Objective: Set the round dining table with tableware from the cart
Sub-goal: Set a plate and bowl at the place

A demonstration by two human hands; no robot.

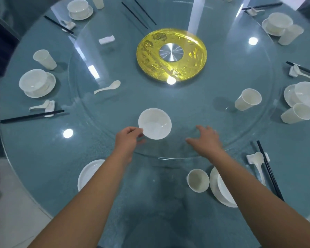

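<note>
Left hand (128, 138) pinches bowl (154, 123) rim at its fingertips; probably lifting. Right hand (205, 139) flat, released. Support underside, land on plate (89, 173) below wrist.

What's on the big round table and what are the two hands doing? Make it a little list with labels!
table: round glass table with a glass turntable on top
middle: gold disc
left hand: pinches the rim of a white bowl on the turntable
right hand: open, fingers spread, flat on the turntable edge
loose on turntable: spoon, paper cup
near seat on the left: bare plate, no bowl on it
</note>
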